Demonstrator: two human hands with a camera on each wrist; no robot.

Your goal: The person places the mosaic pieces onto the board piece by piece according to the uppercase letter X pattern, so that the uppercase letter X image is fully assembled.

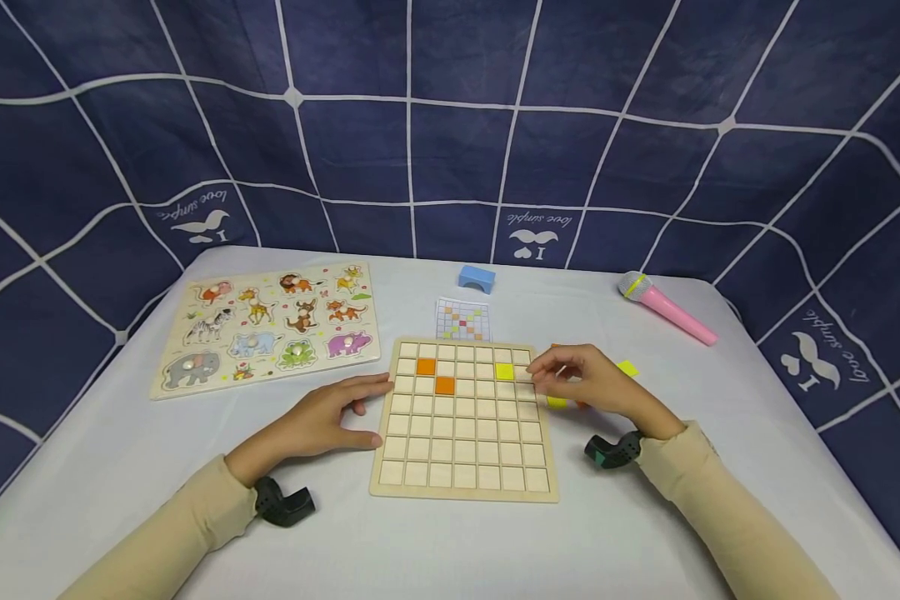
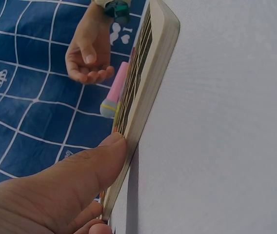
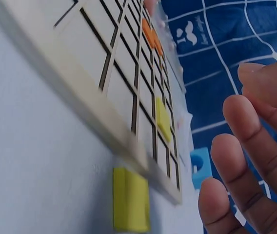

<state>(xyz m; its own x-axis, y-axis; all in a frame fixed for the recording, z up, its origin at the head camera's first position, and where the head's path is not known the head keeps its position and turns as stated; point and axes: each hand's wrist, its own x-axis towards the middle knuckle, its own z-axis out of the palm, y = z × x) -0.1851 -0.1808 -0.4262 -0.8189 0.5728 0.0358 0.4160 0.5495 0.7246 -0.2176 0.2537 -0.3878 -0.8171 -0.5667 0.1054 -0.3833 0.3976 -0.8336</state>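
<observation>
A wooden grid board (image 1: 465,493) lies flat on the table, with two orange square tiles (image 1: 445,386) and one yellow square tile (image 1: 504,372) in its cells. My left hand (image 1: 322,421) rests at the board's left edge, thumb and fingers apart; its thumb touches the rim in the left wrist view. Over the right edge hovers my right hand (image 1: 588,379), fingers loosely bent, and nothing shows between its fingertips in the right wrist view. Beneath and beside that hand lie loose tiles, including a yellow one (image 3: 131,200); the hand partly hides them.
Behind the board lies a printed colour-grid card (image 1: 462,319), with a blue arch block (image 1: 477,279) beyond it. An animal peg puzzle (image 1: 266,329) occupies the back left. At the back right is a pink toy microphone (image 1: 671,312). A dark blue checked cloth (image 1: 450,150) surrounds the table.
</observation>
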